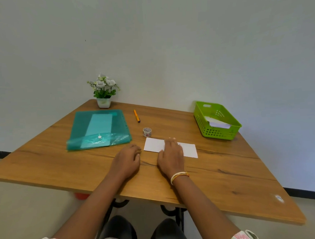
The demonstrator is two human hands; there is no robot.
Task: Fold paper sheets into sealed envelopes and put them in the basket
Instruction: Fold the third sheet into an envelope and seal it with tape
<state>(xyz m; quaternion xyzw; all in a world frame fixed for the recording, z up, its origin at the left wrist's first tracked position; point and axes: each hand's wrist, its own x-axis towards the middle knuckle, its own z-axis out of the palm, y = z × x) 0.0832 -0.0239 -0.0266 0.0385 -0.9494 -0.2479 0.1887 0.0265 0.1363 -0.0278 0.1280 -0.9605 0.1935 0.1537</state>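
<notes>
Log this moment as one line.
right hand: flat on folded paper | left hand: resting on table | tape: untouched

Light is soft, even and fairly bright, with a cool blue cast on the wall right of the fingers [171, 142] and a greener grey to their left. Shadows are faint: thin dark edges under both hands and beneath the basket [218, 133] far right of the fingers. The folder [100, 129], left of the fingers, carries pale glare on its crinkled near flap. Wide-angle distortion bends the counter [226, 179] edges, spreading them towards the corners. The right fingers look slightly smeared by motion; the sleeves at the bottom corners are soft. A small bright glint sits on the counter's near right corner.
</notes>
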